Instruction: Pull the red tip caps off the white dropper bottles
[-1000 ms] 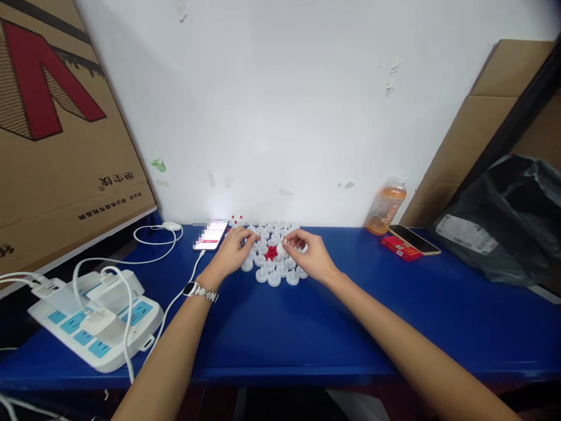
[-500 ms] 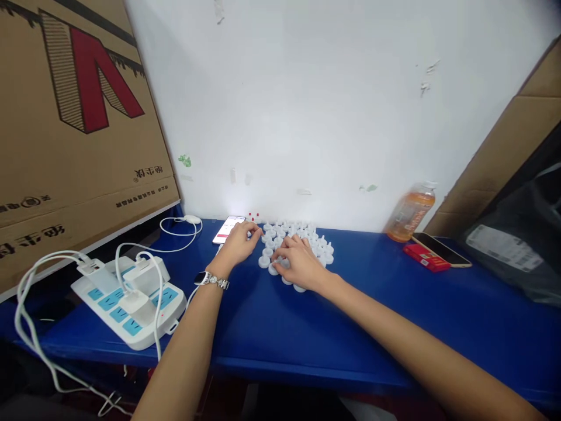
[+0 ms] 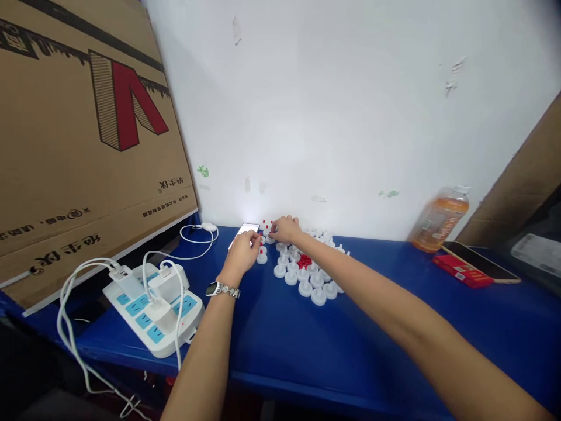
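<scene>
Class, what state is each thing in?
Left phone: screen lit
Right phone: screen dark
Bottle: capped
Power strip: plugs in, light on
White caps: mostly spout-up
Red pieces: some heaped, some on white caps
Left hand: half curled, hold unclear
Right hand: half curled, hold unclear

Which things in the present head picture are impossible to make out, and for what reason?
All in the head view:
Right hand: whether it grips anything; too small to tell.
Lit phone: part of its screen, covered by the left hand.
White pieces: their full number; the right forearm covers part of the group.
Bottle: label wording, blurred.
Bag label: print, blurred and cut off by the right edge.
</scene>
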`<state>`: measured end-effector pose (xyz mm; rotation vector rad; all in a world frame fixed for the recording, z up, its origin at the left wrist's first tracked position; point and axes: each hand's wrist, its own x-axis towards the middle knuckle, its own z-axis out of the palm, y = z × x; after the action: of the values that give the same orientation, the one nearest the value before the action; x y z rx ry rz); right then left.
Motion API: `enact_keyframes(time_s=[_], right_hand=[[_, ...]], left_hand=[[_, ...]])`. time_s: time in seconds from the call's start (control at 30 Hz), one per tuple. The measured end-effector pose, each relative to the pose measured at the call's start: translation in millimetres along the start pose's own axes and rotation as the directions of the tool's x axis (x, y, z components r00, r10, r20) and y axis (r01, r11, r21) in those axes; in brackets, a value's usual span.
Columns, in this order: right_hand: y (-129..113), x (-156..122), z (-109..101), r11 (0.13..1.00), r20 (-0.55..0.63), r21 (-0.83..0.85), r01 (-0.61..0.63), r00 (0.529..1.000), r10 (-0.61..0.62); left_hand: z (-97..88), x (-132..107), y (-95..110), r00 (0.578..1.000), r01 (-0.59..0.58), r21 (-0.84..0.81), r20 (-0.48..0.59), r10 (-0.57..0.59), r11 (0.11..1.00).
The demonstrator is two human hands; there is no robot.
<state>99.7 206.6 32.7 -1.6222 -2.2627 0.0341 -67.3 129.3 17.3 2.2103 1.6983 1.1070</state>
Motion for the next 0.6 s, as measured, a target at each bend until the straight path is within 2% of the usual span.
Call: enact_keyframes(time_s=[0.13, 0.23, 0.33, 0.4, 0.5, 0.6], right_hand=[[-1.2, -0.1, 2.7, 1.0, -0.041, 0.03, 0.01, 0.999, -0.009], [5.7, -14.2, -8.3, 0.981, -0.134, 0.186, 0.064, 0.99, -0.039], [12.5, -40.7, -24.1, 0.881, -0.234, 0.444, 0.162, 0.97, -0.061], [15.1, -63.0, -33.9, 0.823, -0.254, 0.535, 0.19, 0.965, -0.058], [17.8, -96.3, -43.7, 0.787, -0.264, 0.584, 0.197, 0.963, -0.045], [22.7, -123.2, -47.0, 0.78, -0.294, 0.586, 0.221, 0.954, -0.05]], left_hand=[[3.2, -1.4, 0.4, 1.0, -0.022, 0.001, -0.007, 0.022, 1.0], [4.4, -1.9, 6.4, 0.997, -0.075, -0.011, -0.033, 0.074, 0.997], [6.9, -3.1, 18.8, 0.988, -0.144, -0.05, -0.059, 0.141, 0.988], [10.3, -5.4, 30.5, 0.979, -0.197, -0.09, -0.076, 0.19, 0.976], [17.3, -11.1, 50.3, 0.968, -0.248, -0.154, -0.076, 0.239, 0.956], [24.4, -18.4, 68.8, 0.964, -0.266, -0.16, -0.024, 0.265, 0.951]])
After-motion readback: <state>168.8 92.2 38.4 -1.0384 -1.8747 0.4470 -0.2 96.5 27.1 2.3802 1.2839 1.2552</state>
